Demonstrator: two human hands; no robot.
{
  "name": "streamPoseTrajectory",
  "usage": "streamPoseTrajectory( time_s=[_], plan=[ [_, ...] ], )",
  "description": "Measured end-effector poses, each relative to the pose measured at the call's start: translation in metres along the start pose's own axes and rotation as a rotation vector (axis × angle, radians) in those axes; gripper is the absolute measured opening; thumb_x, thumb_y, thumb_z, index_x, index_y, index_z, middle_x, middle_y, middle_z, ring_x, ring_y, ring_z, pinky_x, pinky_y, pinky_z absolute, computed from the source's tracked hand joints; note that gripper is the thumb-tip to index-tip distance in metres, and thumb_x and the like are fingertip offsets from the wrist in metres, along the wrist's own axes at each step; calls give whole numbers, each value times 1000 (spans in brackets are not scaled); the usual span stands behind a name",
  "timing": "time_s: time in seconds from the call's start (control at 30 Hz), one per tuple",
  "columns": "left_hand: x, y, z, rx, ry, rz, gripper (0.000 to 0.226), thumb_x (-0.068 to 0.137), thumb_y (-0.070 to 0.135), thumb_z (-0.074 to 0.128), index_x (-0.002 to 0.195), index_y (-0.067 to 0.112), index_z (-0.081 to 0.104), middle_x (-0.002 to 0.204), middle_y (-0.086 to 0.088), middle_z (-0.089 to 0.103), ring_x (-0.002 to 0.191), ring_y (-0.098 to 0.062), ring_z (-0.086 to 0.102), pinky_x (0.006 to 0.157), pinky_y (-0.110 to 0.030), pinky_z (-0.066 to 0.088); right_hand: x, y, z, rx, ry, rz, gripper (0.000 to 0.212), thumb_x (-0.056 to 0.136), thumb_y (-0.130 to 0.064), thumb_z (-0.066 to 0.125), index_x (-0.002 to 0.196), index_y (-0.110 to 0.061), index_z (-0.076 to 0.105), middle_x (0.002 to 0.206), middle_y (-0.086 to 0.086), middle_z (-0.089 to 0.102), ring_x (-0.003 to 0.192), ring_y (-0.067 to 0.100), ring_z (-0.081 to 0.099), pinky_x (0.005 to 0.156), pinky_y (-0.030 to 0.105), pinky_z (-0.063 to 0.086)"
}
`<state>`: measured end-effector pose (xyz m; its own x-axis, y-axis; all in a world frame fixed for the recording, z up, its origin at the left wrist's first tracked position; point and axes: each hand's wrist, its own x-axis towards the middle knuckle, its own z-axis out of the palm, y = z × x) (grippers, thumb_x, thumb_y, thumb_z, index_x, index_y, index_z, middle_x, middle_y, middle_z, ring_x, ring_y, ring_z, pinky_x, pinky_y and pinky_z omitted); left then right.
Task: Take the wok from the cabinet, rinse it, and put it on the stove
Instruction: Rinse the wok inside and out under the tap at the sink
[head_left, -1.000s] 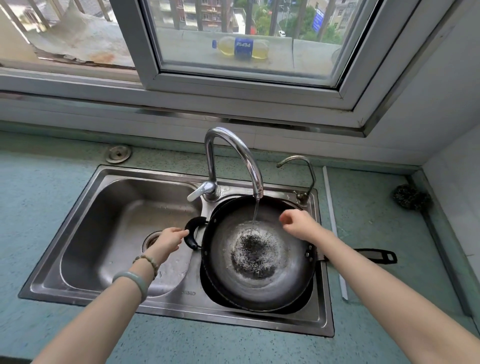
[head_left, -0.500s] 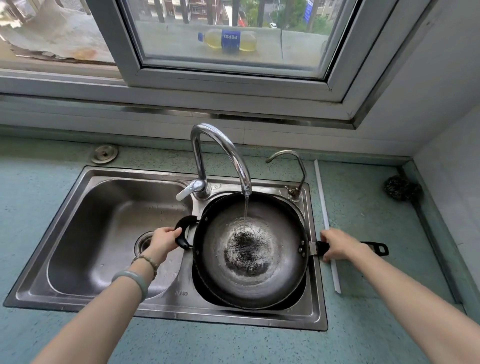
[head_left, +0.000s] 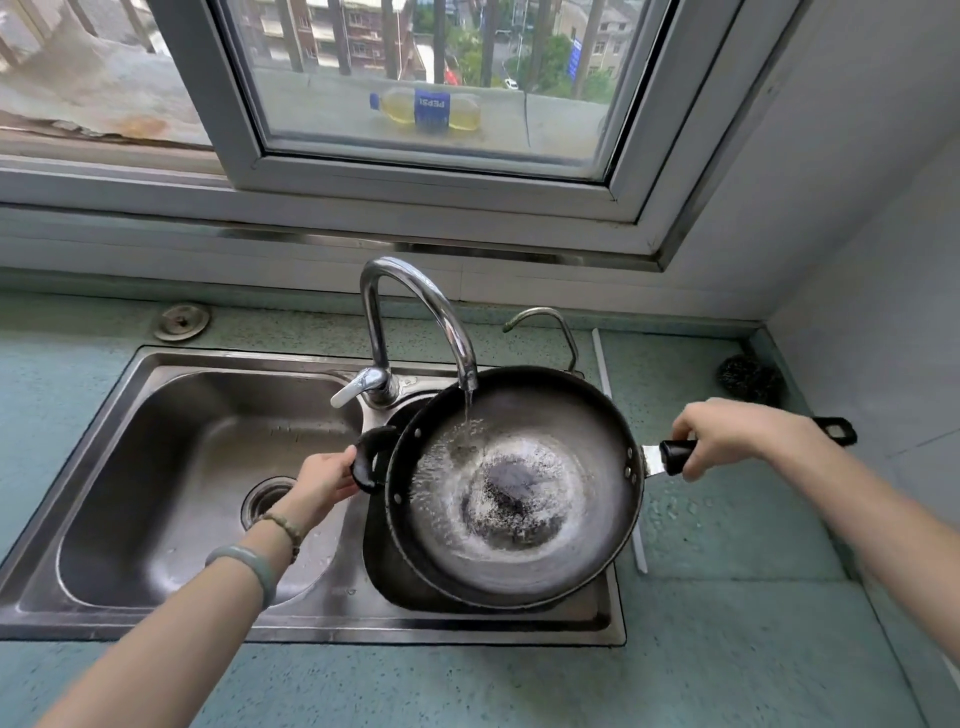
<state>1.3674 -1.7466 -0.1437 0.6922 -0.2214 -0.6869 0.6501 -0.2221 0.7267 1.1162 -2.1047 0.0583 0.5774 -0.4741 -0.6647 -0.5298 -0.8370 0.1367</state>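
Dark wok (head_left: 519, 499) tilted over right basin, water inside

Faucet (head_left: 415, 291) overhangs wok (head_left: 519, 551) — left basin (head_left: 156, 441) free.

The wok (head_left: 519, 551) is dark metal, matt on its walls and wet-glossy inside, with a rough speckled patch at its middle. Its long handle (head_left: 675, 456) and loop handle (head_left: 379, 432) look like black plastic. At its 9 o'clock the sink (head_left: 156, 415) is brushed steel. The tap (head_left: 415, 283) is polished chrome. The counter (head_left: 727, 649) is matt, speckled teal. At 2 o'clock lies a coarse wire scourer (head_left: 748, 379).
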Motion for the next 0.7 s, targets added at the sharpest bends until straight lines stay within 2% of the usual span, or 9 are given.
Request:
streamPoseTrajectory(
  time_s=[0.1, 0.23, 0.33, 0.4, 0.47, 0.53, 0.6, 0.7],
  plan=[
    [-3, -2, 11, -35, -2, -17, 27, 98, 17, 50, 72, 9, 52, 64, -9, 47, 56, -19, 47, 43, -17, 50, -31, -5, -14, -29, 39, 16, 25, 64, -37, 75, 85, -27, 66, 82, -3, 64, 79, 18, 62, 61, 28, 46],
    [-10, -3, 21, -81, 12, -48, 27, 100, 10, 43, 74, 5, 51, 37, 0, 55, 31, -10, 53, 34, -18, 46, -65, -23, -22, -192, 183, 5, 25, 69, -42, 67, 90, -29, 64, 86, -3, 65, 78, 20, 57, 56, 27, 38],
    [-12, -3, 26, -107, -20, -72, 25, 100, 9, 40, 79, 3, 53, 42, -2, 62, 36, -13, 60, 36, -23, 49, -80, -31, -28, -261, 242, 3, 22, 72, -43, 65, 89, -29, 62, 82, -4, 60, 78, 21, 55, 55, 28, 33],
    [-14, -1, 31, -114, -44, -75, 21, 100, 9, 41, 88, 1, 56, 50, -6, 65, 49, -21, 64, 47, -30, 54, -86, -31, -33, -276, 239, 16, 22, 72, -44, 65, 88, -29, 61, 83, -4, 60, 84, 21, 60, 54, 27, 32],
    [-14, 1, 35, -109, -54, -69, 19, 100, 11, 42, 93, 0, 56, 65, -12, 64, 61, -24, 58, 53, -36, 54, -87, -26, -38, -270, 227, 28, 22, 71, -46, 66, 86, -31, 60, 85, -4, 62, 87, 20, 61, 53, 26, 31],
    [-17, 4, 36, -87, -61, -45, 22, 99, 13, 45, 83, 4, 57, 64, -9, 63, 54, -17, 58, 47, -29, 54, -84, -18, -40, -241, 217, 35, 24, 69, -47, 68, 86, -31, 62, 85, -5, 64, 87, 18, 61, 54, 26, 33],
    [-19, 8, 32, -50, -63, -6, 24, 98, 17, 49, 77, 8, 57, 52, -1, 64, 44, -10, 58, 53, -28, 52, -73, -9, -33, -187, 194, 40, 27, 68, -47, 69, 89, -32, 63, 89, -6, 66, 89, 17, 62, 58, 27, 38],
    [-20, 18, 14, -44, -57, 69, 20, 95, 19, 54, 80, 7, 60, 67, -7, 66, 53, -13, 62, 59, -27, 54, -46, 3, -5, -45, 125, 31, 20, 67, -44, 73, 79, -38, 57, 91, -4, 65, 88, 18, 61, 60, 29, 42]
  ],
)
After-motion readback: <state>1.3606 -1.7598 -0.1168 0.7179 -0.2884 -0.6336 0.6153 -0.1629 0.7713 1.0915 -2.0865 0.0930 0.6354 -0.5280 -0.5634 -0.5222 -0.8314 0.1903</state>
